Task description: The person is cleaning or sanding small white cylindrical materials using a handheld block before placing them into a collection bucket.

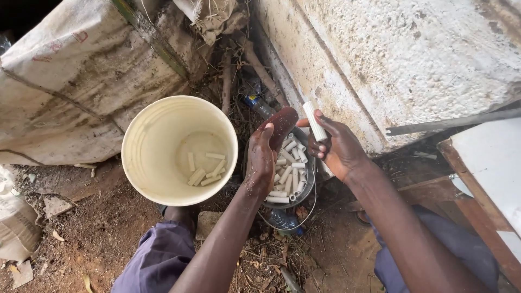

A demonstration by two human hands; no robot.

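Outdoor yard, dirt ground, rough wall

I see bare reddish dirt ground, littered with dry leaves and twigs. On it stand a cream bucket and, just beside it, a dark metal bowl of white sticks. A clear plastic bottle lies below the bowl.
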